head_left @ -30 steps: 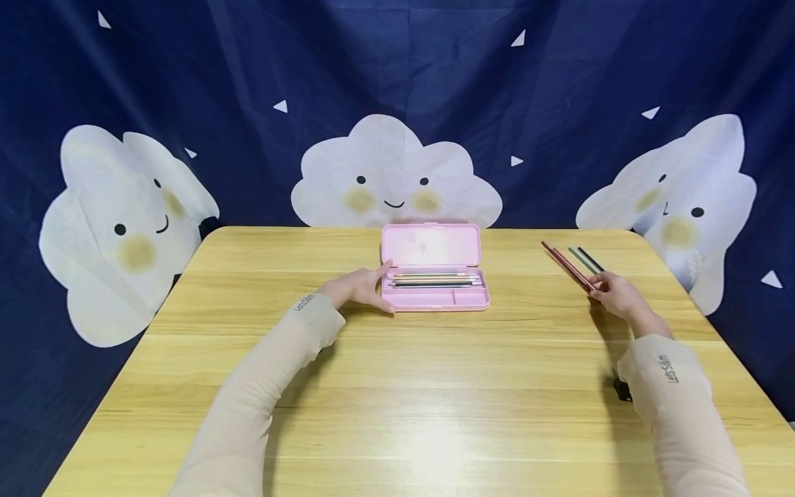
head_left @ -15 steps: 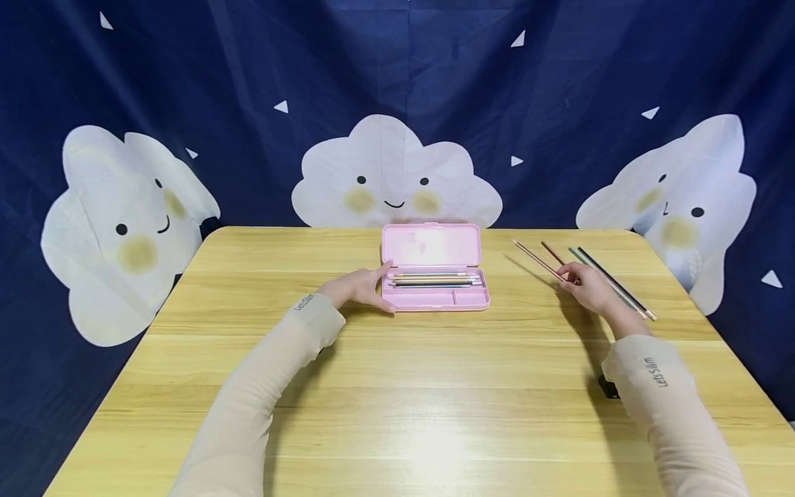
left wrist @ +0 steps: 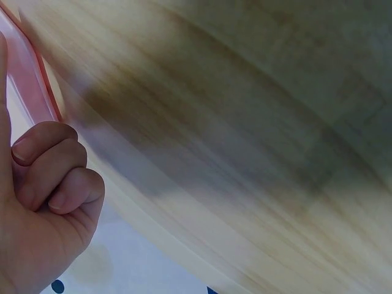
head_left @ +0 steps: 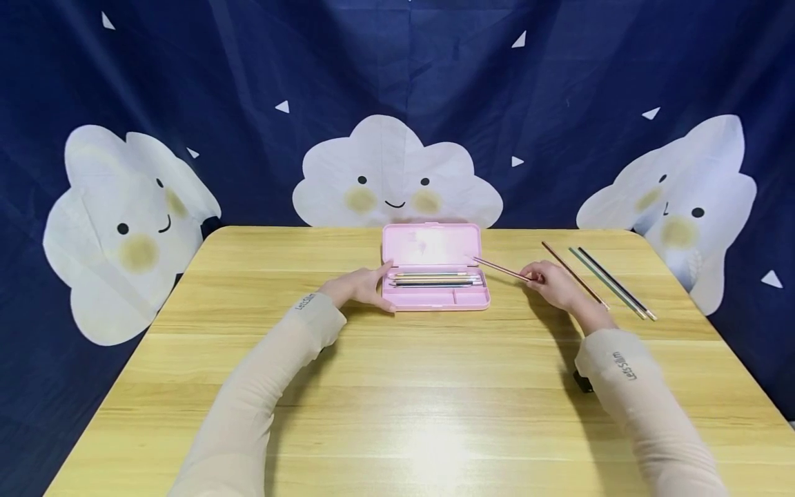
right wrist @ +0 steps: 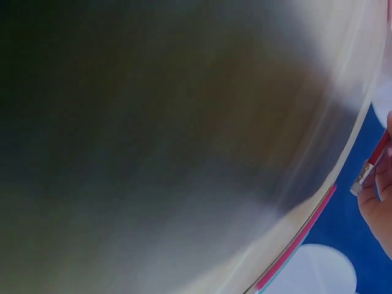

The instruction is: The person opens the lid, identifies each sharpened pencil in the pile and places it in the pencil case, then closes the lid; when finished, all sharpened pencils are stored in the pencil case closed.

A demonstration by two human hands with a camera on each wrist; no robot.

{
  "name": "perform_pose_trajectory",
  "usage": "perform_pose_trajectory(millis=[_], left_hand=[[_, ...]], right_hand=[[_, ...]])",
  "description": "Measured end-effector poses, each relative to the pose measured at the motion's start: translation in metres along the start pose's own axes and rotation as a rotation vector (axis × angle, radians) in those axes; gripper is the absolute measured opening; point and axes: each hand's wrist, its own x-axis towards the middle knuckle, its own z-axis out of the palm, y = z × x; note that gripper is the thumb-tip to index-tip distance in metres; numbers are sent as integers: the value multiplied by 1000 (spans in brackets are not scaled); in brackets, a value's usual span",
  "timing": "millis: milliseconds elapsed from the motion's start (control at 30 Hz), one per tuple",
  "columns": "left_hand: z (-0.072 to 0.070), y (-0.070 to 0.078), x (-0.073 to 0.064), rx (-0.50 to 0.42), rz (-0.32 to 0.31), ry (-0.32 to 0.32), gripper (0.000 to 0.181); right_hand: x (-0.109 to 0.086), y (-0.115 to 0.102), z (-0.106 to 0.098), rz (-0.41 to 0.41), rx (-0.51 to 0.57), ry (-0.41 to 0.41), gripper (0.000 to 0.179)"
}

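A pink pencil case (head_left: 422, 299) lies with its lid (head_left: 428, 245) raised at the table's far side. Several pencils (head_left: 435, 279) lie in its long rear compartment. My left hand (head_left: 355, 286) holds the case's left end between thumb and index finger; in the left wrist view its other fingers (left wrist: 61, 165) are curled beside the pink edge. Right of the case, my right hand (head_left: 555, 284) pinches a red pencil (head_left: 502, 269), whose far end overlaps the lid's lower right corner in the head view. That pencil's eraser end (right wrist: 362, 179) pokes out of the fingers in the right wrist view.
Right of my right hand, a reddish pencil (head_left: 574, 275), a green pencil (head_left: 607, 283) and a black pencil (head_left: 617, 284) lie slanted on the wooden table (head_left: 397, 386). A dark blue curtain (head_left: 404, 62) with clouds hangs behind the table's far edge.
My right hand has picked a red pencil up from the group at the right and carried it left to the pencil case. The left hand stays at the case's left end.
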Motion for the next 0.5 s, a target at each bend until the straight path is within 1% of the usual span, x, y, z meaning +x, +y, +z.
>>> perform_pose_trajectory(millis=[300,500], left_hand=[[-1,1,-1,-12,1,3,112],[-2,2,-2,0,-8,-6,112]], right_hand=[[25,-28,14,-80,-29,-79,15],[42,-45,24,-156,-68,-124,18]])
